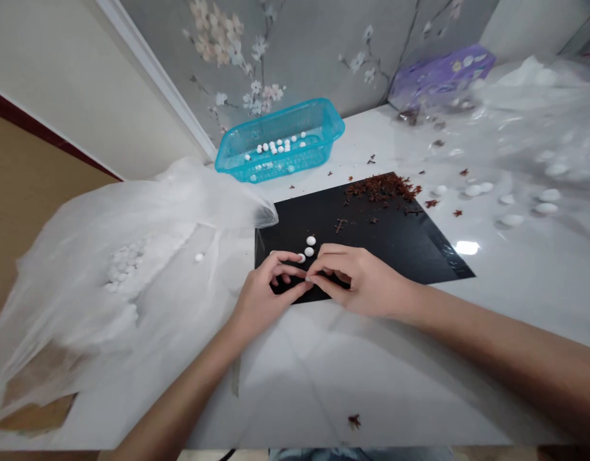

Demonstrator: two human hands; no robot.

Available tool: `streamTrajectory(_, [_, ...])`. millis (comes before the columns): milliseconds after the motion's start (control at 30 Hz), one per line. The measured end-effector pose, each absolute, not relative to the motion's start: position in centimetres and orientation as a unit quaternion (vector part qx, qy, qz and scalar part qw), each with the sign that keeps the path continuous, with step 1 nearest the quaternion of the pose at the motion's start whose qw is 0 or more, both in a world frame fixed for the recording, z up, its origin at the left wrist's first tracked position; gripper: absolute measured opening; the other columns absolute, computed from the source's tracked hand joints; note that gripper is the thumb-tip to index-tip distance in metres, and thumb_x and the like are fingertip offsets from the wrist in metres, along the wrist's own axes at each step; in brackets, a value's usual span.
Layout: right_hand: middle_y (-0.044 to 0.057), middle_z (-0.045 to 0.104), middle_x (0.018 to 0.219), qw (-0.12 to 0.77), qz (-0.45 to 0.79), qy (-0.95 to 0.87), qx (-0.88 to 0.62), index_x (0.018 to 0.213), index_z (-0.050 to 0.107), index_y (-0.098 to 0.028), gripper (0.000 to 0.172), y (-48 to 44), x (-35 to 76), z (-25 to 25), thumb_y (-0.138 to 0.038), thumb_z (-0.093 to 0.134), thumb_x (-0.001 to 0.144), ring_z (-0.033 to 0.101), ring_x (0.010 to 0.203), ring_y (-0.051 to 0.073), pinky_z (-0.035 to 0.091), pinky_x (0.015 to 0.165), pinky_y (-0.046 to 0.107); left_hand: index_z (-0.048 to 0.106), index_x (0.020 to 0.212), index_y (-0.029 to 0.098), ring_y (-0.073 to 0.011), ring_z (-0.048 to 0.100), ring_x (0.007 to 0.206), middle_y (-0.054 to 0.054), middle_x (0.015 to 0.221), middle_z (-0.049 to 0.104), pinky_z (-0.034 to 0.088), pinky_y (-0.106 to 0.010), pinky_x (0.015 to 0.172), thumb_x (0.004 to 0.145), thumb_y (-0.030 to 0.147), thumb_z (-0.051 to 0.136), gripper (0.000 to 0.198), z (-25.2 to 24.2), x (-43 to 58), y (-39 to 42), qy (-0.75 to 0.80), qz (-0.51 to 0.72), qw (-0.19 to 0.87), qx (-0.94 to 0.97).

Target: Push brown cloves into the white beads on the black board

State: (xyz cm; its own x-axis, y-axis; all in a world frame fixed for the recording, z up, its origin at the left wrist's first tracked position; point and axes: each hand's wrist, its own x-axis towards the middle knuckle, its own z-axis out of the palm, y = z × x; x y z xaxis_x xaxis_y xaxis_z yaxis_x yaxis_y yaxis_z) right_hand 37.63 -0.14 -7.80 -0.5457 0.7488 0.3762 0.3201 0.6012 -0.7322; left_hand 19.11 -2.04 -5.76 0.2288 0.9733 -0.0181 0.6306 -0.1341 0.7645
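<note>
My left hand (266, 285) and my right hand (362, 278) meet over the near edge of a black sheet (295, 221). Their fingertips pinch together around a small white ball (308, 278), which is mostly hidden by the fingers. Just beyond them lie two round white balls (310, 246), with another white ball (301, 258) close against my left index finger. On the far right part of the sheet sits a heap of small reddish-brown pieces (384, 187); a dark, branched piece (340, 225) lies apart from it.
A blue plastic basket (280, 166) holding several white balls stands at the back. To the left spreads a clear plastic bag (180, 192) with more white balls. At right are another plastic bag (539, 147), loose balls and a purple package (439, 73).
</note>
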Motion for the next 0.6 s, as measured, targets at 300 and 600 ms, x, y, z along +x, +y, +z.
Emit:
streamTrajectory(300, [0.002,0.054,0.072,0.337,0.293,-0.84,-0.307,0.072,0.056,-0.015,0.012,-0.23,37.64,-7.53,-0.008,0.048,0.076,0.047,0.058,0.009,0.034,0.052,0.021,0.051,0.093,0.022,-0.0131,0.06,0.066,0.002,0.079,0.071,0.041,-0.026,0.061,0.073,0.032,0.066,0.028,-5.7,19.13,-2.04,0.566,0.254,0.341,0.706])
streamTrajectory(600, [0.003,0.055,0.071,0.276,0.211,-0.878,-0.328,0.072,0.053,-0.016,0.009,-0.31,36.82,-7.19,-0.012,0.045,0.073,0.045,0.055,0.012,0.029,0.05,0.024,0.053,0.094,0.023,-0.0159,0.063,0.072,0.001,0.078,0.07,0.041,-0.026,0.062,0.072,0.032,0.066,0.027,-5.51,19.13,-1.94,0.574,0.254,0.344,0.698])
